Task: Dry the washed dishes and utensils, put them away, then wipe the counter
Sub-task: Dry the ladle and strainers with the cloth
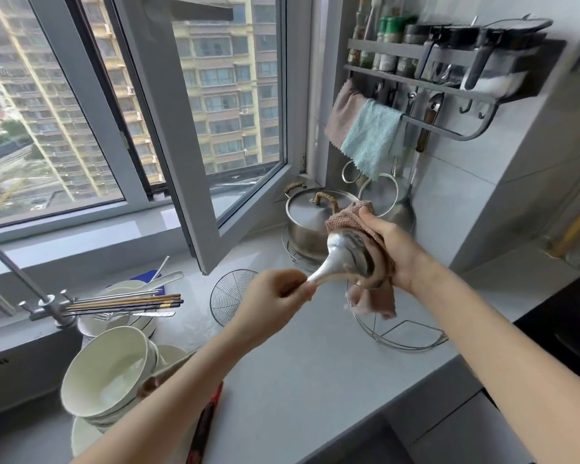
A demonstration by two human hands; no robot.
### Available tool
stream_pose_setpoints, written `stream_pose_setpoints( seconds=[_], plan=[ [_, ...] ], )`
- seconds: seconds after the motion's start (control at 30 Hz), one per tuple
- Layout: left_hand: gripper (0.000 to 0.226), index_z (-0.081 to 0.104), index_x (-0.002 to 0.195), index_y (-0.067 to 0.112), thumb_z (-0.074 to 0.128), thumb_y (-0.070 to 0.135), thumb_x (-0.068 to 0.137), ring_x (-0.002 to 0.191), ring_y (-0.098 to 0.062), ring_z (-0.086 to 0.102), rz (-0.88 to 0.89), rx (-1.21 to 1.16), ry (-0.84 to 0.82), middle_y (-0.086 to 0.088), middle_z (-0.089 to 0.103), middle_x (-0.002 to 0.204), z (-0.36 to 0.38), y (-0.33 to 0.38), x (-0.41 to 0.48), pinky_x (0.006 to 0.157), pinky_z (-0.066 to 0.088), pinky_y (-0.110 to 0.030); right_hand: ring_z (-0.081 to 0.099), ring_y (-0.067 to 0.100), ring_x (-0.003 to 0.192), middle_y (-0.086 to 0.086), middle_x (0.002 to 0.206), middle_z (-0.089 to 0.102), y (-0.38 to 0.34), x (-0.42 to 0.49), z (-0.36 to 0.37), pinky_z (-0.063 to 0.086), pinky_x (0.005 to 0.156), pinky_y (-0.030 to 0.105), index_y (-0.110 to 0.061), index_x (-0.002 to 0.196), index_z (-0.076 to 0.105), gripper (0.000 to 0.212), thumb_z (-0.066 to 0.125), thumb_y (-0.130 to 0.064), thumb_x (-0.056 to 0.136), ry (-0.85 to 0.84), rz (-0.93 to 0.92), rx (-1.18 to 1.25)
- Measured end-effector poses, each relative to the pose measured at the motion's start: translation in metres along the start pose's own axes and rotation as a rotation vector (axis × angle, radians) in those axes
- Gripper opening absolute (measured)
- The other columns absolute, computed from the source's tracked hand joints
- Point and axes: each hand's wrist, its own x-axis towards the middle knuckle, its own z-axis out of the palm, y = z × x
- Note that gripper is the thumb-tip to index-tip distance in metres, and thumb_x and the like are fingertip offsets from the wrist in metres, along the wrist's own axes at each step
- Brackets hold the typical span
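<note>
The left hand (275,293) is gripping the ladle (345,256) by its handle, fingers curled tight round the stem. It is holding the ladle up in the air over the desk (298,380), in front of the pot (307,226) at the far right. The right hand (394,252) is cupping the ladle's bowl from behind through the cloth (377,298). Its fingers are curling round the cloth so that it is pressing on the outer curve, while a loose corner is hanging down below. The step in hand is, I judge, drying the ladle (early in the whole job, since bowls (108,370) and chopsticks (124,301) are waiting in a pile at the near left by the tap (44,304)). To do it well, the left hand should be turning the handle slowly while the right is holding the cloth firm, so the whole outside is getting rubbed. Then the cloth needs pushing into the hollow, which is facing the camera and showing bare metal, and drawing along the neck where water is likely lingering. The hanging corner is worth gathering in so it is not dragging on the desk. The hooks (466,108) under the rack (449,55) on the far wall are looking like a likely home for the dried ladle, though that is a guess.
</note>
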Motion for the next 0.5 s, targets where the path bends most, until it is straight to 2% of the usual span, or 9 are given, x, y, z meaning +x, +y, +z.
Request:
stream_pose_setpoints(
  seconds=[0.07, 0.17, 0.23, 0.3, 0.37, 0.4, 0.5],
  plan=[
    [0.027, 0.060, 0.069, 0.006, 0.058, 0.019, 0.092, 0.041, -0.006, 0.030, -0.008, -0.035, -0.036, 0.009, 0.039, 0.044, -0.002, -0.001, 0.004, 0.043, 0.025, -0.020, 0.068, 0.023, 0.059, 0.011, 0.079, 0.071, 0.002, 0.000, 0.002, 0.054, 0.047, 0.032, -0.010, 0.098, 0.067, 0.048, 0.048, -0.054, 0.092, 0.029, 0.060, 0.074],
    [0.021, 0.063, 0.075, 0.016, 0.059, 0.029, 0.092, 0.041, -0.005, 0.039, 0.052, 0.048, -0.063, 0.010, 0.048, 0.045, -0.006, -0.009, 0.005, 0.048, 0.034, -0.022, 0.067, 0.024, 0.064, 0.011, 0.081, 0.069, 0.004, 0.001, 0.005, 0.055, 0.046, 0.034, -0.010, 0.095, 0.066, 0.044, 0.056, -0.052, 0.087, 0.102, 0.140, 0.170],
    [0.016, 0.056, 0.079, 0.028, 0.059, 0.043, 0.085, 0.047, -0.005, 0.045, 0.080, 0.199, -0.063, 0.011, 0.051, 0.053, -0.015, -0.024, 0.000, 0.050, 0.037, -0.022, 0.066, 0.025, 0.059, 0.011, 0.077, 0.068, -0.002, -0.001, -0.001, 0.053, 0.042, 0.035, -0.011, 0.095, 0.065, 0.041, 0.056, -0.050, 0.089, 0.126, 0.162, 0.194],
    [0.017, 0.047, 0.085, 0.037, 0.062, 0.044, 0.080, 0.053, -0.007, 0.044, 0.130, 0.493, 0.015, 0.014, 0.049, 0.058, -0.028, -0.042, -0.011, 0.051, 0.032, -0.015, 0.064, 0.023, 0.046, 0.012, 0.063, 0.068, -0.010, -0.005, -0.014, 0.050, 0.035, 0.033, -0.008, 0.088, 0.063, 0.043, 0.051, -0.049, 0.093, 0.150, 0.157, 0.212],
    [0.019, 0.046, 0.094, 0.034, 0.057, 0.040, 0.080, 0.055, -0.008, 0.048, 0.258, 0.731, 0.086, 0.019, 0.056, 0.064, -0.041, -0.057, -0.020, 0.049, 0.023, -0.007, 0.059, 0.020, 0.036, 0.010, 0.052, 0.065, -0.017, -0.008, -0.025, 0.048, 0.032, 0.030, -0.009, 0.080, 0.061, 0.044, 0.047, -0.048, 0.096, 0.183, 0.177, 0.209],
    [0.018, 0.047, 0.097, 0.031, 0.051, 0.040, 0.082, 0.055, -0.010, 0.052, 0.305, 0.784, 0.088, 0.017, 0.060, 0.069, -0.045, -0.059, -0.023, 0.046, 0.022, -0.008, 0.058, 0.020, 0.034, 0.010, 0.050, 0.064, -0.018, -0.008, -0.027, 0.048, 0.031, 0.031, -0.010, 0.079, 0.060, 0.043, 0.046, -0.047, 0.096, 0.199, 0.186, 0.207],
    [0.022, 0.047, 0.101, 0.023, 0.040, 0.039, 0.087, 0.052, -0.020, 0.059, 0.367, 0.840, 0.131, 0.005, 0.064, 0.071, -0.048, -0.061, -0.021, 0.040, 0.033, -0.024, 0.059, 0.023, 0.035, 0.009, 0.053, 0.066, -0.014, -0.001, -0.026, 0.050, 0.032, 0.043, -0.012, 0.085, 0.061, 0.039, 0.049, -0.047, 0.096, 0.270, 0.177, 0.249]
  ],
)
